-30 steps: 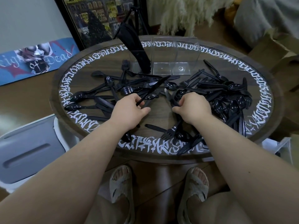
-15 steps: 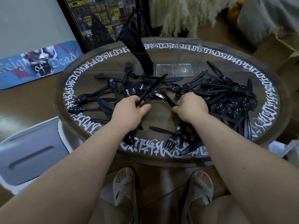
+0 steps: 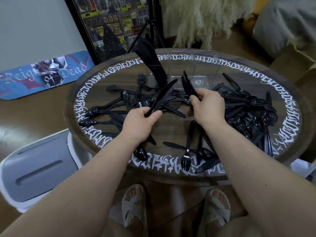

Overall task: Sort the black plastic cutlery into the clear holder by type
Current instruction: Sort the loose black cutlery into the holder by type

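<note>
Head view: the left hand (image 3: pixel 138 124) held a black knife (image 3: pixel 161 98) by its handle, thumb and curled fingers clamped round it, with the blade angled up and away toward the clear holder (image 3: pixel 189 71). The right hand (image 3: pixel 207 105) held a second knife (image 3: pixel 188 86) in a closed grip at the handle, blade pointing up and leftward. The two blades stood near each other above the table (image 3: pixel 171 129), apart at the tips. The holder stood at the far side of the table; its left compartment contained a bundle of black knives (image 3: pixel 148 59), and the other compartments looked clear. Loose spoons and forks (image 3: pixel 246 113) lay scattered across the table, densest at the right. Compared with half a second earlier, both hands had risen off the table surface, and the right hand, previously down among the pile, now carried a knife.
</note>
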`<state>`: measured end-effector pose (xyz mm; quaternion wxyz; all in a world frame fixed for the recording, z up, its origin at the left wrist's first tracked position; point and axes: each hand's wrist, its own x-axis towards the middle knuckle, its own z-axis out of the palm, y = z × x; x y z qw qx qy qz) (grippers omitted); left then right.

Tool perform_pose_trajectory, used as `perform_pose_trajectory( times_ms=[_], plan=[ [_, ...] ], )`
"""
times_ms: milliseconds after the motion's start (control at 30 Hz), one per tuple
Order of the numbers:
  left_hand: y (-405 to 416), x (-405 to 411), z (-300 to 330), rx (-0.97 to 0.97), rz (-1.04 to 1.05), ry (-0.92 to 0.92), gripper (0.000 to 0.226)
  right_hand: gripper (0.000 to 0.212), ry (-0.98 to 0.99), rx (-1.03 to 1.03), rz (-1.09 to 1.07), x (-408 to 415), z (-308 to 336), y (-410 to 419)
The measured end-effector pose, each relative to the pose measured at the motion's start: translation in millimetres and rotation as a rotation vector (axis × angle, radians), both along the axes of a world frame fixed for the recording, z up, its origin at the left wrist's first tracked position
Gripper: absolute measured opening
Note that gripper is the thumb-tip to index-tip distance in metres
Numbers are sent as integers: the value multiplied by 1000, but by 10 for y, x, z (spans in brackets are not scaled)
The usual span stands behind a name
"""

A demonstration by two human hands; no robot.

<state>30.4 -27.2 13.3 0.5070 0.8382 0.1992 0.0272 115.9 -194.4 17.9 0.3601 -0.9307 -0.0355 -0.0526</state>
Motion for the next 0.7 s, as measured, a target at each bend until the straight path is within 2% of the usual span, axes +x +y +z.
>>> perform_pose_trajectory(
  times_ms=[67, 133, 200, 300, 433, 533, 700],
  plan=[
    [-16, 3, 2, -88, -14, -3, 17, 18, 6, 106, -16, 15, 22, -13],
    [-37, 9, -11, -153, -42, 5, 17, 16, 94, 261, -11, 19, 30, 10],
    [-58, 12, -9, -162, -81, 11, 20, 16, 198, 323, 27, 7, 31, 56],
    [-77, 20, -5, -150, -145, 15, 23, 31, 301, 468, 68, -42, 45, 112],
    [-100, 8, 18, -98, -193, 30, 30, 19, 377, 675, 32, -60, 45, 107],
    [-106, 37, 29, -148, -119, 14, 38, 15, 425, 749, -15, -51, 69, 62],
    [-87, 71, 12, 39, -13, -30, 29, 17, 495, 877, 44, -75, 119, -15]
  ],
)
